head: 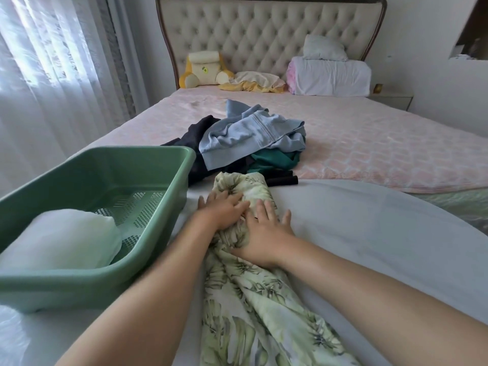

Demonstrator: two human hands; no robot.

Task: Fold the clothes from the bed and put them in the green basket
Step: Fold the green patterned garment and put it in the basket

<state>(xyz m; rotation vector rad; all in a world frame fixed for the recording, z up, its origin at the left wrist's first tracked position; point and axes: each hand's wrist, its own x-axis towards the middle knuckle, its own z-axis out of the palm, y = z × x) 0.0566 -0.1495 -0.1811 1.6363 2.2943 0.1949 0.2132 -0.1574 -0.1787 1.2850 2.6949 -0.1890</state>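
Green leaf-print garment [253, 299] lies bunched in a long strip on the white sheet [369, 233], just right of the green basket [79, 281]. Both hands press on it: the left hand [224, 211] with fingers flat and close together, the right hand [266, 233] with fingers spread. I'd say it is being smoothed for folding; next it needs spreading flat and doubling over, while the pile of clothes [250, 136] waits beyond.

Both bare forearms reach forward and converge. The left hand [224, 211] lies palm down, fingers straight; the right hand [265, 233], just beside it, lies palm down, fingers spread, thumb toward the left wrist.
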